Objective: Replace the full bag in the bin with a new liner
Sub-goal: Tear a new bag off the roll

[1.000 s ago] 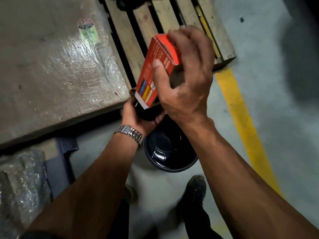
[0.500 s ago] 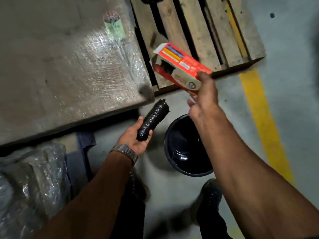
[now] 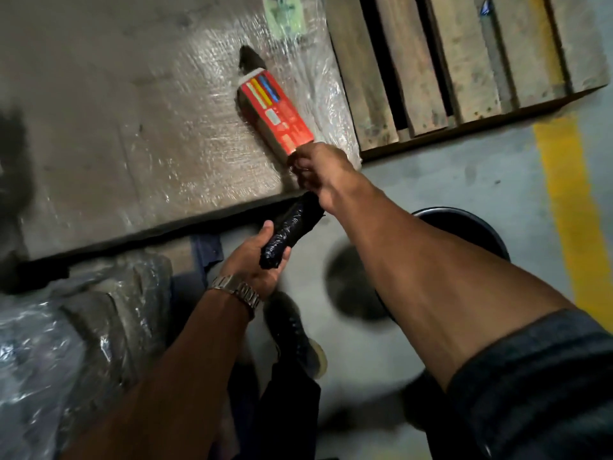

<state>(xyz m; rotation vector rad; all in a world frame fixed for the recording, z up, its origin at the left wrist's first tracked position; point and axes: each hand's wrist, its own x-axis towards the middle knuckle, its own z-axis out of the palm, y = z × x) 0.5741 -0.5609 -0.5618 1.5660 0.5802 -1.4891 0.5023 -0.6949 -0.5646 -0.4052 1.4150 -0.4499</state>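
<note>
A single head-worn wide-angle view looks steeply down from close above, facing toward twelve o'clock: plastic-wrapped cardboard block (image 3: 132, 127) at ten o'clock, slatted wooden pallet (image 3: 464, 61) at one, grey concrete floor (image 3: 447, 180) below.

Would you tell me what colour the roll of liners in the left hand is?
Glossy black roll of liners, gripped by the left hand; head view.

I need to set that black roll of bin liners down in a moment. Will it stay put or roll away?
The roll of liners is a cylinder, so on a flat top it may well roll. Its crinkled, glossy plastic looks soft and light, probably slippery in the left hand. Laying it against the red box should likely stop it.
</note>
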